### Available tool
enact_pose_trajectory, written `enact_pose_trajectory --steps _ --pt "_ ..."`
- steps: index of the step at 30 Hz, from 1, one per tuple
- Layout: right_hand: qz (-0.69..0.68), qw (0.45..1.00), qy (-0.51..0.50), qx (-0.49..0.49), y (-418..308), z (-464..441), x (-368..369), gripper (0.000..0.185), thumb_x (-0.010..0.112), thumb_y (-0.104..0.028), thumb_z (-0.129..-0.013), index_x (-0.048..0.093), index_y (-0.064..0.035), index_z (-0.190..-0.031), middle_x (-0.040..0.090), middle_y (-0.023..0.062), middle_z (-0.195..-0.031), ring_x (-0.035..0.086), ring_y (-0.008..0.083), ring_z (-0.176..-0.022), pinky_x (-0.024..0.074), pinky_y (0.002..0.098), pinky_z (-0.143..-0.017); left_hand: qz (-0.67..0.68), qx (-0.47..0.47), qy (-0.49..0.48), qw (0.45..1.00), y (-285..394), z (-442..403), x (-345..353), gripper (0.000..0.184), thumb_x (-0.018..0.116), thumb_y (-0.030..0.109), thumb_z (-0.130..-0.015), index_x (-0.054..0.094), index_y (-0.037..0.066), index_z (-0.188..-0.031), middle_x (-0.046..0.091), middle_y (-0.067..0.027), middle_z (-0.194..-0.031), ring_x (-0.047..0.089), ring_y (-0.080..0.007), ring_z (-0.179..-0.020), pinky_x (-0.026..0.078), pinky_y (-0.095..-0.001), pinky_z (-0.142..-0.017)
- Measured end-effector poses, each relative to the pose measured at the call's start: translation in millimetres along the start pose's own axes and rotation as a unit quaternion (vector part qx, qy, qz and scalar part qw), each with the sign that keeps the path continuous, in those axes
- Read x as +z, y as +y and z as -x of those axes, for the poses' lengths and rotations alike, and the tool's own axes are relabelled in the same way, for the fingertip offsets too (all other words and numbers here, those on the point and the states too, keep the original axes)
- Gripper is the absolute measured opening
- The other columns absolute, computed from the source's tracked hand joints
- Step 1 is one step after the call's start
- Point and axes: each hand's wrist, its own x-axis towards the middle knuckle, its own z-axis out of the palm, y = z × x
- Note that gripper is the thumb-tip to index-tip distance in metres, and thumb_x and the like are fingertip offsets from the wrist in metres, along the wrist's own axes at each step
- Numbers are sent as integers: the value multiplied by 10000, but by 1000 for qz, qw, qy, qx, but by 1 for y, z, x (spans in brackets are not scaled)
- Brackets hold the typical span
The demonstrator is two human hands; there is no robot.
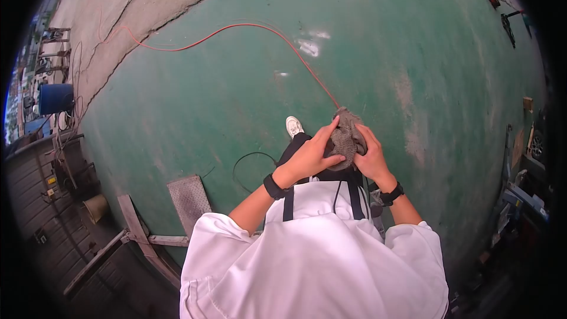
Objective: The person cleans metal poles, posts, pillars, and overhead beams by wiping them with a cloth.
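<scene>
A crumpled grey-brown cloth (344, 142) is held in front of my body, between both hands. My left hand (317, 152) grips its left side, with the thumb and fingers pressed against the fabric. On the right side, my right hand (371, 155) is wrapped round the same cloth. A thin orange-red cable (295, 51) runs across the green floor and up to the top edge of the cloth; whether the cloth covers part of it cannot be made out. Each wrist has a black band.
A perforated metal plate (189, 202) and a wooden frame (139, 227) stand at lower left. Farther left are a blue container (56, 98) and a bucket (95, 208). Assorted equipment lines the right edge. A white shoe (293, 126) shows on the green floor (236, 94).
</scene>
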Motion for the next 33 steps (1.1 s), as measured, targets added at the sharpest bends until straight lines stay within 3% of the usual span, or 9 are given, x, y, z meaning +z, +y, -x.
enact_pose_trajectory --steps 2,3,5,8,14,19,22,25,33 --pt "-5 1000 1 0 -6 2 -7 626 619 -21 -755 466 -27 -1361 456 141 -1406 445 318 -1312 360 358 -1081 39 -11 31 999 15 -28 -61 979 758 76 -790 139 160 -1544 414 -156 -1428 519 -289 -1200 506 -366 -900" --pt "-57 998 -23 -10 -75 -117 14 624 604 -6 -753 466 -23 -1360 456 140 -1406 445 319 -1312 357 360 -1083 48 -24 44 998 33 -50 -126 974 758 65 -783 153 150 -1542 427 -162 -1418 514 -289 -1208 482 -364 -929" --pt "-56 998 -37 -22 -96 -190 9 620 576 23 -749 465 -15 -1358 455 138 -1405 443 322 -1312 352 363 -1089 91 5 42 995 23 -100 -178 973 763 67 -763 172 113 -1535 438 -182 -1405 463 -334 -1274 381 -374 -1058" --pt "-65 980 -10 -187 -158 -357 -1 638 555 46 -733 466 -24 -1362 453 131 -1405 438 321 -1317 341 369 -1101 23 68 95 993 61 -181 -319 874 715 -7 -770 268 126 -1510 458 -175 -1385 487 -302 -1253 416 -364 -1037" --pt "-20 963 -59 -261 -253 -569 19 676 578 57 -709 500 -120 -1357 453 124 -1401 475 355 -1262 430 402 -1039 38 62 230 970 72 -255 -493 814 673 2 -784 288 92 -1495 452 -182 -1387 489 -286 -1255 436 -355 -1021" --pt "-3 955 4 -296 -357 -697 47 731 641 74 -682 494 -134 -1368 459 122 -1395 481 352 -1257 435 403 -1035 69 125 289 947 116 -293 -632 838 678 58 -781 252 67 -1503 418 -205 -1424 440 -302 -1308 374 -364 -1064" --pt "-8 949 28 -315 -403 -777 66 702 631 74 -704 496 -120 -1365 461 116 -1399 489 347 -1256 441 403 -1029 -63 139 346 926 121 -333 -724 823 679 28 -772 275 54 -1489 452 -214 -1394 469 -296 -1284 393 -354 -1041" --pt "-11 941 47 -334 -442 -860 74 632 614 77 -722 540 -95 -1325 476 114 -1391 493 341 -1257 442 394 -1025 -31 161 328 930 114 -369 -823 738 617 -52 -796 325 35 -1467 506 -159 -1351 519 -216 -1219 432 -328 -1011" --pt "-9 858 252 -447 -591 -1039 108 551 575 99 -723 613 -86 -1240 489 156 -1373 513 339 -1216 451 398 -999 -171 350 411 824 191 -452 -1062 663 619 -165 -679 518 15 -1309 608 -180 -1176 618 -305 -1065 499 -347 -903"
